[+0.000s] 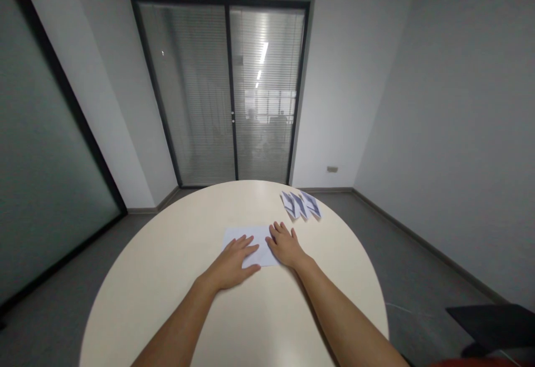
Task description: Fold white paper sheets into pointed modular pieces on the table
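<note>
A sheet of white paper (pixel 259 239) lies flat on the round cream table (pixel 167 278) in front of me. My left hand (pixel 234 262) rests on its left side, palm down with the fingers spread. Over the right edge of the sheet lies my right hand (pixel 286 245), also palm down, its fingers stretched forward and apart. Neither hand grips anything. Parts of the paper's left and right edges are hidden under the hands. Beyond my right hand, several folded paper pieces (pixel 300 205) sit side by side near the far right of the table.
The table's curved edge runs around in front and on both sides. Behind it stand glass doors with blinds (pixel 234 94) and grey walls. A dark flat object (pixel 495 325), perhaps part of a chair, is at the lower right beside the table.
</note>
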`<state>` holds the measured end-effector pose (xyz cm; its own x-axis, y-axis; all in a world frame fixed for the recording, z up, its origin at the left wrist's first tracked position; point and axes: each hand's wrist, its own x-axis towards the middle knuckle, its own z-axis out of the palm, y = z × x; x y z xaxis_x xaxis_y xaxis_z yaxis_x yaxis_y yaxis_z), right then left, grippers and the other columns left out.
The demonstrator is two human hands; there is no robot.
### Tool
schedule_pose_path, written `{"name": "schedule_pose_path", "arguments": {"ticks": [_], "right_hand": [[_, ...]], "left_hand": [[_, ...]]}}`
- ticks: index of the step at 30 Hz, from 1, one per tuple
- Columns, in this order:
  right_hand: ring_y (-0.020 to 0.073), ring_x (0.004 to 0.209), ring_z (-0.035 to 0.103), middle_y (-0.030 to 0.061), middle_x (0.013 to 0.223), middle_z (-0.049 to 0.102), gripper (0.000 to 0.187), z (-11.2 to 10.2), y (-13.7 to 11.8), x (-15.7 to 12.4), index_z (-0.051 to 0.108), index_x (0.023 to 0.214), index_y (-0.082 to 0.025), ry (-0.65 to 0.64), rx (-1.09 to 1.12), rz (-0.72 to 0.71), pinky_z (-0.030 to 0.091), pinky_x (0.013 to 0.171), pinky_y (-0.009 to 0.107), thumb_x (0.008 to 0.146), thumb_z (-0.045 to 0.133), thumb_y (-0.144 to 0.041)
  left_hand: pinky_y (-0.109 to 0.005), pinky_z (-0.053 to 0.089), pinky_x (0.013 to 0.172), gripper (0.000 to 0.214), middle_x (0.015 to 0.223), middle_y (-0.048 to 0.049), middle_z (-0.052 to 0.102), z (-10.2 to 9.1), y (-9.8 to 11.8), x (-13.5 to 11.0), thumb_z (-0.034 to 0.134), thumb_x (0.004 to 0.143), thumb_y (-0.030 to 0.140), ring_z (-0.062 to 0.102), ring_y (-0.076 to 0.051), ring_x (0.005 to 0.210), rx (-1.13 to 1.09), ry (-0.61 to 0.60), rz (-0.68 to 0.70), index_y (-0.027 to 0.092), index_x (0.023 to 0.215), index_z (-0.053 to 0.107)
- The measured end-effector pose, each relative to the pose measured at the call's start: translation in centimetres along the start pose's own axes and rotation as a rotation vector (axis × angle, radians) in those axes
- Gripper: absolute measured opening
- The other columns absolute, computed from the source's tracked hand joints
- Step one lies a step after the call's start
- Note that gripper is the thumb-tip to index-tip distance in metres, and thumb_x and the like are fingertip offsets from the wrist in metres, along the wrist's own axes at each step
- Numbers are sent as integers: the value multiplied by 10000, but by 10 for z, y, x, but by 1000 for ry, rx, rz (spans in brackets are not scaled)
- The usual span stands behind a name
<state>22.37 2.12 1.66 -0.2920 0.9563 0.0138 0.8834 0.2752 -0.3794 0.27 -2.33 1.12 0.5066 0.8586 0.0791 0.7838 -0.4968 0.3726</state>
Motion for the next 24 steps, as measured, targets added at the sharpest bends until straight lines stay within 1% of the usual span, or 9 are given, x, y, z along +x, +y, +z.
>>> {"name": "schedule_pose_path", "arguments": {"ticks": [6,10,12,16,17,19,21,23,24], "right_hand": [[315,1501,260,143,1539,460,493,-1,1,2,615,1310,-193,35,76,-133,178,1176,603,1056,284,-456],[279,1485,315,125,1545,460,572,-4,10,6,577,1386,-216,-40,196,-156,180,1203,540,1052,237,-534],[290,1509,262,107,1566,435,621,-8,15,5,561,1419,-235,-108,249,-178,126,1220,539,1021,276,-616],[342,1518,217,84,1545,470,624,-14,21,0,660,1319,-268,-199,271,-240,61,1221,563,901,501,-703],[350,1500,260,91,1526,494,633,-15,22,-1,658,1320,-258,-187,266,-247,88,1219,551,868,566,-691],[337,1378,450,114,1421,594,626,-15,22,-1,650,1321,-222,-131,259,-254,239,1181,491,838,645,-620],[280,1102,626,108,1194,711,492,-13,22,0,690,1220,-183,-63,251,-245,421,1021,401,861,643,-517],[222,865,645,76,971,738,335,-12,23,2,720,1054,-161,-4,252,-228,479,835,329,893,597,-429],[210,814,635,67,912,732,299,-11,24,3,716,994,-157,25,265,-221,477,783,312,903,579,-407]], "left_hand": [[-440,292,1221,507,1534,-35,492,-1,-4,2,469,965,546,386,-264,1462,-25,90,-18,277,1368,619],[-372,392,1140,427,1364,-29,657,-7,-5,2,433,991,479,553,-233,1322,-76,161,-25,272,1252,700],[-334,447,1052,412,1266,-21,715,-9,-6,2,405,1003,461,629,-219,1206,-103,204,-39,282,1190,726],[-296,472,872,418,1073,-36,770,-8,-9,3,380,1011,450,687,-217,1007,-93,287,-118,267,1051,754],[-291,465,832,428,1022,-43,772,-8,-10,3,372,1014,449,689,-217,963,-83,299,-142,254,1005,754],[-281,442,771,453,941,-51,765,-8,-11,4,348,1021,448,682,-213,888,-71,320,-177,235,926,737],[-276,423,748,466,907,-52,754,-9,-12,4,330,1024,452,670,-209,856,-82,354,-194,229,886,715],[-277,418,755,463,909,-53,748,-10,-13,5,327,1023,456,660,-207,847,-122,399,-198,226,881,703],[-278,419,758,463,903,-54,745,-10,-13,5,328,1021,460,655,-205,837,-149,427,-200,224,879,699]]}}
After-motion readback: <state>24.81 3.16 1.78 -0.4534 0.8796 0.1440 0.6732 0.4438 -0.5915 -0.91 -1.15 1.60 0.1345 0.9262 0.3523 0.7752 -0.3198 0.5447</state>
